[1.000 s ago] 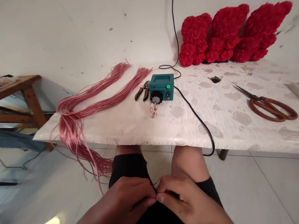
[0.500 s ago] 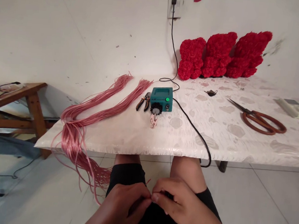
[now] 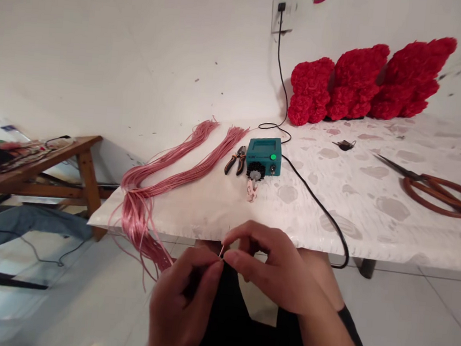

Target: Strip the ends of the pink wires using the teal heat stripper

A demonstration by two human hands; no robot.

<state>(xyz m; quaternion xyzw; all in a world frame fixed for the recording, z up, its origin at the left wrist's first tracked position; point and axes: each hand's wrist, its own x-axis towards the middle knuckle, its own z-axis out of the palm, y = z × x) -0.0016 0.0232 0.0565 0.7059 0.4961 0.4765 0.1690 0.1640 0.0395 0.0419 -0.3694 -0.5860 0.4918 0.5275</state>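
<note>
Over my lap, close to the table's front edge, my left hand (image 3: pixel 187 293) pinches a short, thin pink cord (image 3: pixel 222 251) between thumb and forefinger. My right hand (image 3: pixel 272 268) meets it from the other side, its thumb and forefinger closed about the upper part of the cord. Most of the cord is hidden by my fingertips. To the left, a long bundle of pink cords (image 3: pixel 137 216) lies on the table, tied at one point, with its lower end hanging over the edge.
A small teal machine (image 3: pixel 263 153) with a green button stands mid-table beside orange-and-black cutters (image 3: pixel 236 160). Brown-handled scissors (image 3: pixel 434 193) lie at the right. Red flower-covered figures (image 3: pixel 355 84) line the wall. A black power cable (image 3: pixel 320 202) loops over the front edge.
Both hands have risen from low over my lap to near the table edge, still together at the cord. The view has turned slightly left.
</note>
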